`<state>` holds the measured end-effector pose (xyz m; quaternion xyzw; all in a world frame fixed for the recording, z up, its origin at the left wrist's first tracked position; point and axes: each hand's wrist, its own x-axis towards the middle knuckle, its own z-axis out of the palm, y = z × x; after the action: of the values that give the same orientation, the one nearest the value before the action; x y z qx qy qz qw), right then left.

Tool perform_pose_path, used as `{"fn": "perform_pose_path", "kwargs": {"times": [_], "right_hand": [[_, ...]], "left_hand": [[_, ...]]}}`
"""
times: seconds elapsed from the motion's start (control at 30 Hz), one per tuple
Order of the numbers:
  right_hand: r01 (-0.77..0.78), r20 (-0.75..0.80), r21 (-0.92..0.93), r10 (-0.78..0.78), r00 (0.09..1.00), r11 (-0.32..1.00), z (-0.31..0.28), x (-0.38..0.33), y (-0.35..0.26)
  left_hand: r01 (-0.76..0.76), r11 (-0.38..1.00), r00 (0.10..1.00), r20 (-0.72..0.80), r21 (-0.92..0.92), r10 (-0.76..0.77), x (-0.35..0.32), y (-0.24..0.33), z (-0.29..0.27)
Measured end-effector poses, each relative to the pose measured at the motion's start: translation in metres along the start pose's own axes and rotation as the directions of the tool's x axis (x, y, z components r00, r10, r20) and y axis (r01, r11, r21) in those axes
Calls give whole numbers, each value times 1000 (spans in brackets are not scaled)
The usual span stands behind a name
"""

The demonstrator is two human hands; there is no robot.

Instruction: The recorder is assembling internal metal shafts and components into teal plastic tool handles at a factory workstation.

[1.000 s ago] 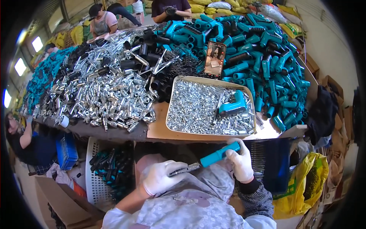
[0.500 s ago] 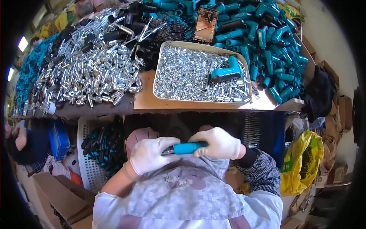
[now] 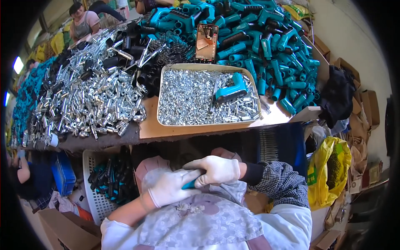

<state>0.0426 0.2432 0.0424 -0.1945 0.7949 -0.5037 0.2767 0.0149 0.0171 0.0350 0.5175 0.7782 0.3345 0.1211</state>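
Teal plastic shows as a thin sliver between my two white-gloved hands: the teal handle (image 3: 191, 183) sits low in my lap, below the table edge, almost wholly covered. My right hand (image 3: 216, 170) is curled closed over its upper end, and my left hand (image 3: 168, 188) is wrapped shut round the lower end, the two gloves touching, so I cannot tell what the piece's tip looks like. This one piece seems to be mid-assembly, not yet set aside. Just to my left, under the table, a white basket (image 3: 92, 196) holds a modest heap of dark and teal finished-looking pieces, which I take as the work done. Above, on the wooden board, the shallow tray (image 3: 163, 121) is full of small silver fittings, with one teal grip lying on them. Beyond it the pile of teal handles (image 3: 275, 46) is large, and the heap of silver metal parts (image 3: 87, 96) to the left is wide, so I judge far more is left than finished.
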Motion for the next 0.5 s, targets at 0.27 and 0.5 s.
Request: {"fn": "perform_pose_path", "kwargs": {"times": [0.27,0.5], "right_hand": [[73,-137,-424,-144,980,903,-49,-7,-23],[-590,-821,-475,-88,564,653,-132,-44,-6]], "left_hand": [[130,991,986,-107,39,-126,5,2,3],[159,987,963,-227,38,-146,-5,-7,7]]}}
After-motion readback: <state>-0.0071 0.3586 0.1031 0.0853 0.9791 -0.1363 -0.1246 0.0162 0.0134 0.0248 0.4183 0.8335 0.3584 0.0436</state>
